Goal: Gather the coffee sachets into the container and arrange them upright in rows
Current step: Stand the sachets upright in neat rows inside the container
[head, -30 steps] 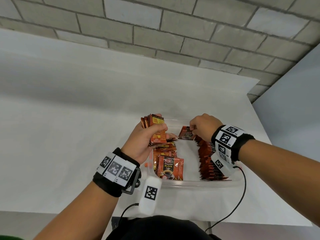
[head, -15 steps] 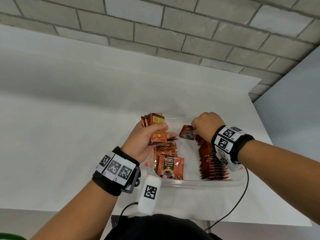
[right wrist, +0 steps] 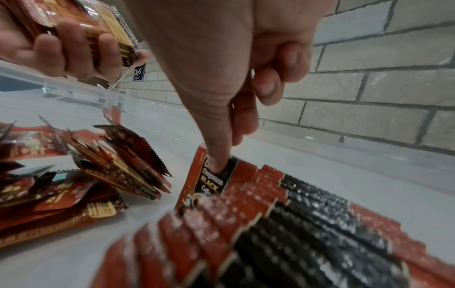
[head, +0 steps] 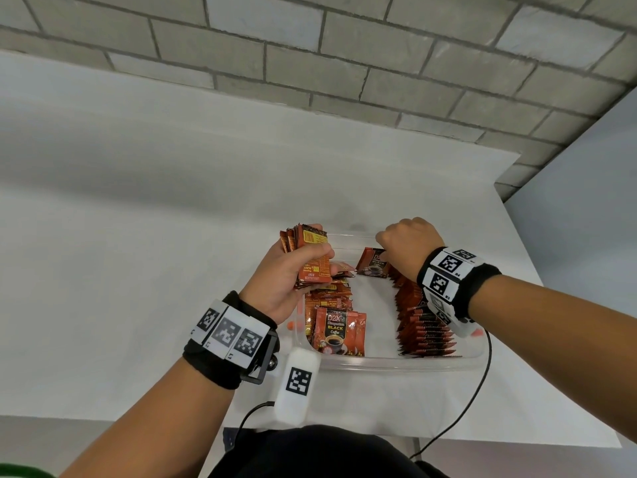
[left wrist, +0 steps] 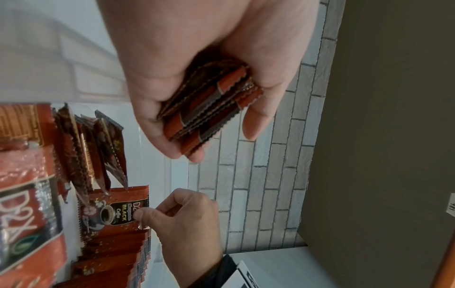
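A clear plastic container sits on the white table. My left hand grips a stack of red-brown coffee sachets above the container's far left corner; the stack fills its palm. My right hand pinches one sachet at the far end of an upright row along the right side. Thumb and forefinger hold that sachet by its top edge. A loose pile of sachets lies on the left side, with one standing face-up in front.
The white table stretches left and back to a grey brick wall. A white sensor box and black cables hang from my wrists by the near rim. The table's right edge lies just past the container.
My right hand has shifted slightly farther back with its pinched sachet, toward the far end of the right row. The left hand stays put with its stack.
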Demonstrator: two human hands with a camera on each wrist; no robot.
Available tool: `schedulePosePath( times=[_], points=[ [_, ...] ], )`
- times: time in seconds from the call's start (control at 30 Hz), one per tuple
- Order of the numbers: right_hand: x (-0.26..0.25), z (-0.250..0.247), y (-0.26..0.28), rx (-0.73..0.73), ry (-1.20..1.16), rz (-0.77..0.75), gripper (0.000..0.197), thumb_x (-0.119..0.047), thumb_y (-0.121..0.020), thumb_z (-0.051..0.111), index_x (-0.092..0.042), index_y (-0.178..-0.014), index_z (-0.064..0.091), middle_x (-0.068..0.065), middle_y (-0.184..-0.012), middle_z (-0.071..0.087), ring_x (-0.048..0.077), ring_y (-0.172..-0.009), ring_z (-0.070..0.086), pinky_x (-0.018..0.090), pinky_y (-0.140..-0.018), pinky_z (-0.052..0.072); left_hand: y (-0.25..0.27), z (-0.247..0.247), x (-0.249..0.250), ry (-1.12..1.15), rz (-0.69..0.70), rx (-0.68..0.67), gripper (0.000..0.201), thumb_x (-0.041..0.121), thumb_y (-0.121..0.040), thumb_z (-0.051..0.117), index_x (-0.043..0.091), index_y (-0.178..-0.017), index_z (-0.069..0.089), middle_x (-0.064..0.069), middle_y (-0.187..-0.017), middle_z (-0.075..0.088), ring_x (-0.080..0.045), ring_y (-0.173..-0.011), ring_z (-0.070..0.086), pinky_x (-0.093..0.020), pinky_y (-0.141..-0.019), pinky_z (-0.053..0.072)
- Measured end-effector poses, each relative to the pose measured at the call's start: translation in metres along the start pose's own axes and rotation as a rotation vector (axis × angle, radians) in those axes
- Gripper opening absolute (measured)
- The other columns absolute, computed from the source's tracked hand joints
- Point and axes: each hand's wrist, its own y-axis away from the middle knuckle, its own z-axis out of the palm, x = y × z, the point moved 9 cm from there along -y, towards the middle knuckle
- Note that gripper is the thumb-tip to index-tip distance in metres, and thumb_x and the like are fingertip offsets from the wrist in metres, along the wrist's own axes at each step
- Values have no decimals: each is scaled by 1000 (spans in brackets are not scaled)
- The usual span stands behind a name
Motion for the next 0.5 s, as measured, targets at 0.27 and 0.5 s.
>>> schedulePosePath(
  times=[0.27,0.5],
  points=[
    [-1,-1,-1,15,-6,4,15,-22,-96,49,-13,-95,61,2,-91,65,22,-84,59,29,-70,35,1,-1,0,4,0,4,22,6,-88,59,15,-109,58,-9,-85,66,-18,-68,68,-27,-59,56],
    [-2,-2,0,18,-10,8,16,-22,-96,48,-13,-94,61,2,-92,65,22,-83,59,28,-68,33,0,1,0,10,-2,-6,23,6,-89,58,14,-111,57,-9,-85,65,-17,-66,68,-27,-58,55]
  ],
)
